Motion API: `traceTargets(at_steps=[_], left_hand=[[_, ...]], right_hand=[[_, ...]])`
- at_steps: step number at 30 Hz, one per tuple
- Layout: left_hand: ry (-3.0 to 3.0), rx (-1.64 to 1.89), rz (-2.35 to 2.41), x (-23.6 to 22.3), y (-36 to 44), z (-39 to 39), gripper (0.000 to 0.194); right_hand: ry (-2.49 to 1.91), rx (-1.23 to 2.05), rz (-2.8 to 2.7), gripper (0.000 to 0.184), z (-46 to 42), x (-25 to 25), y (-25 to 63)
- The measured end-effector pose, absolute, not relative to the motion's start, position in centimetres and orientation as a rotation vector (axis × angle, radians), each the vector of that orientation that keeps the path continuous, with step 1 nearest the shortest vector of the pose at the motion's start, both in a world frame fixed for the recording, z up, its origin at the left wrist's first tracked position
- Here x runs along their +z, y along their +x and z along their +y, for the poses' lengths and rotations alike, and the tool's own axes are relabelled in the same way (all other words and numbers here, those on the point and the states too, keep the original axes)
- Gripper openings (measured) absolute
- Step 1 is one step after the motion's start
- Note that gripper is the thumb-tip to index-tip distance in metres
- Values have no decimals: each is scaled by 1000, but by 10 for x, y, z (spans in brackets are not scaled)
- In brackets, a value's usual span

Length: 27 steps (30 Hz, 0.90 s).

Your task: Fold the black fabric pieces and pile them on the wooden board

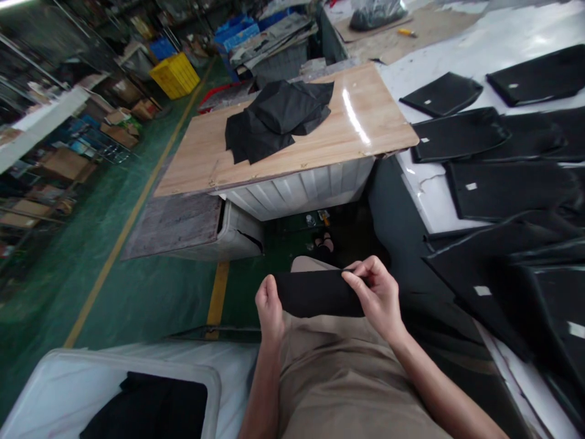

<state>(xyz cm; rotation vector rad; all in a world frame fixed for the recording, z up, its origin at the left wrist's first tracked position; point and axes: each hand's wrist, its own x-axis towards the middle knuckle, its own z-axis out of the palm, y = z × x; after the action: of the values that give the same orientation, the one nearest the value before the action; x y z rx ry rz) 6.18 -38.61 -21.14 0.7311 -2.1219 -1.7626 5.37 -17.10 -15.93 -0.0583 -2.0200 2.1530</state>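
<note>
A black fabric piece (pixel 317 294) is stretched flat between my two hands, above my lap. My left hand (pixel 269 308) grips its left end, thumb on top. At the upper right corner, my right hand (pixel 377 296) pinches the edge between thumb and fingers. Ahead, a heap of black fabric pieces (pixel 278 119) lies on a wooden board (pixel 183 161). More black fabric (pixel 150 405) sits inside a white bin (pixel 212 390) at the lower left.
On the right, a white-topped table (pixel 439 195) carries several black pieces (pixel 512 189) with small white tags. A white ribbed tub (pixel 297 189) stands under the board. Farther back are a yellow crate (pixel 174 76) and shelves with boxes (pixel 64 164) along a green floor.
</note>
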Motion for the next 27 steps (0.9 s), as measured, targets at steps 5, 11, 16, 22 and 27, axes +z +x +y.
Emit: traceTargets(at_steps=[5,11,16,22,27], left_hand=[[22,-1138,-2435,-191,54,-376,42],[-593,-1159,-2548,-170,35,-345,53],[-540,-1278,-2595,-202,30,-373,59],[-221,-1038,-2869,-218,44,-405,49],[-360,-1254,-2683,-184,44,-366,55]], right_hand=[[185,1858,-2346,20,-177,-167,55],[402,1858,-2395,20,-175,-159,48],[220,1836,-2324,21,-150,-145,43],[196,1747,-2487,23,-144,-153,34],[550,1648,-2660,21,-170,-162,27]])
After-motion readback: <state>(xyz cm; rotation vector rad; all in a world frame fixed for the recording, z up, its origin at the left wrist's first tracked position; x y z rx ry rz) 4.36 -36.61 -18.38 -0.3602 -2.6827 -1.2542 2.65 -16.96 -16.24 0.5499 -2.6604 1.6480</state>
